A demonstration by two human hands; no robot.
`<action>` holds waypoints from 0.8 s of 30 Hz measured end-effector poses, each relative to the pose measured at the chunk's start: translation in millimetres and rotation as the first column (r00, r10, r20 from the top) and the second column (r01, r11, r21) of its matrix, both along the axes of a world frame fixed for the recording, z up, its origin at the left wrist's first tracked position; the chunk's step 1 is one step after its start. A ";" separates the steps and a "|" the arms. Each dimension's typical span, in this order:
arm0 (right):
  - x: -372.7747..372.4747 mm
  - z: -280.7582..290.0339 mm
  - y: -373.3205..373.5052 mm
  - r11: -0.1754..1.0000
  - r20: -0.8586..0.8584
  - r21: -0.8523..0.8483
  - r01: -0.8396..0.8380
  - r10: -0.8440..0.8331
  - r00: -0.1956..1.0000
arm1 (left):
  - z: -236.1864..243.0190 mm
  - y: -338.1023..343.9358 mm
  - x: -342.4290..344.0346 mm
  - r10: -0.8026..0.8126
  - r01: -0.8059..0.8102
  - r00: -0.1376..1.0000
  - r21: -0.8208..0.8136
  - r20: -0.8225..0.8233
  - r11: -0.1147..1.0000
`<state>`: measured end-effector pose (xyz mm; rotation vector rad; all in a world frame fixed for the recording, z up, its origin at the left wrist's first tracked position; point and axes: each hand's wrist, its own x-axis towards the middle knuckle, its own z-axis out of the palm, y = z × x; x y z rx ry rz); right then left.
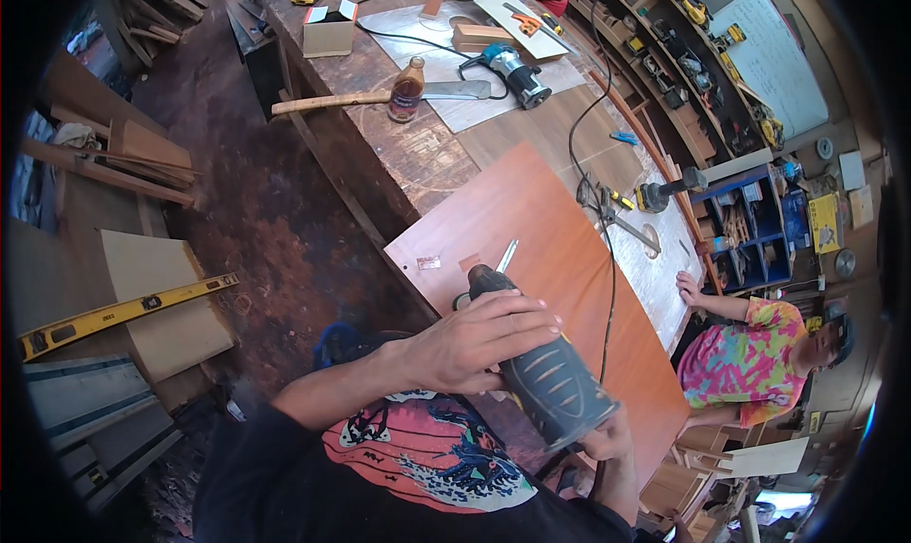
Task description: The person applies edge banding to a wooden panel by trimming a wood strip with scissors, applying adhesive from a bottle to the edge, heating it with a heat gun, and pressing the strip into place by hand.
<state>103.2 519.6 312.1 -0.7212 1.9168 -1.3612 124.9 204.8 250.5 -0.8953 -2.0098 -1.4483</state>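
Observation:
Both my hands hold a dark grey power tool (560, 391) with slanted vent slots, in front of my body. My left hand (484, 339) is wrapped over its upper body, near the black nose end. Under the rear end, my right hand (607, 439) grips it from below, with most of its fingers hidden. The exact kind of tool cannot be made out. Beyond it lies a large reddish-brown wooden board (541, 249), reaching past the workbench edge. On the board sit a thin metal strip (509, 255) and a small shiny label (429, 262). A black cable (610, 320) runs across the board.
The workbench (427, 159) carries a teal router (512, 73), a brown bottle (406, 92), a machete (380, 97), a carton (329, 31) and a clamp (617, 222). A co-worker (750, 358) stands right, one hand on the bench. A yellow level (128, 315) lies left.

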 end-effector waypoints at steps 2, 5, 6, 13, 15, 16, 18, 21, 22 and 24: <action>-0.7 5.5 -5.2 0.995 -0.078 -0.091 -0.031 0.024 0.997 | 4.6 -1.4 -1.3 0.023 -0.022 1.000 0.027 -0.015 0.999; 9.5 13.8 -25.1 0.972 0.094 -0.130 0.194 -0.182 0.979 | 1.4 -1.2 -1.2 0.091 -0.090 0.995 0.044 -0.031 0.995; 10.8 14.9 -33.2 0.972 0.093 -0.129 0.195 -0.184 0.978 | -2.4 -1.2 2.3 0.089 -0.088 0.995 0.045 -0.032 0.995; 4.7 16.5 -65.8 0.958 -0.046 -0.114 0.264 -0.270 0.962 | -80.0 -42.3 36.1 0.584 -0.627 0.727 0.004 0.362 0.779; 1.6 18.7 -67.7 0.968 -0.047 -0.087 0.237 -0.241 0.969 | -140.7 -49.8 41.8 0.556 -0.769 0.521 0.073 0.648 0.635; 1.6 18.7 -68.1 0.965 -0.012 -0.053 0.258 -0.259 0.966 | -159.2 -54.7 41.4 0.473 -0.812 0.427 0.096 0.771 0.576; -0.8 19.0 -73.0 0.961 0.017 -0.008 0.278 -0.278 0.961 | -192.5 -55.7 33.6 0.216 -0.837 0.368 0.221 0.904 0.500; -1.3 23.2 -83.1 0.965 -0.015 0.055 0.255 -0.255 0.967 | -195.0 -49.5 26.6 -0.190 -0.856 0.274 0.329 0.943 0.398; -0.7 26.0 -91.2 0.957 -0.034 0.062 0.283 -0.281 0.959 | -192.1 -47.4 22.6 -0.299 -0.847 0.234 0.345 0.925 0.403; -1.2 26.7 -96.8 0.948 -0.053 0.075 0.309 -0.306 0.951 | -188.5 -44.8 15.1 -0.322 -0.839 0.219 0.346 0.921 0.419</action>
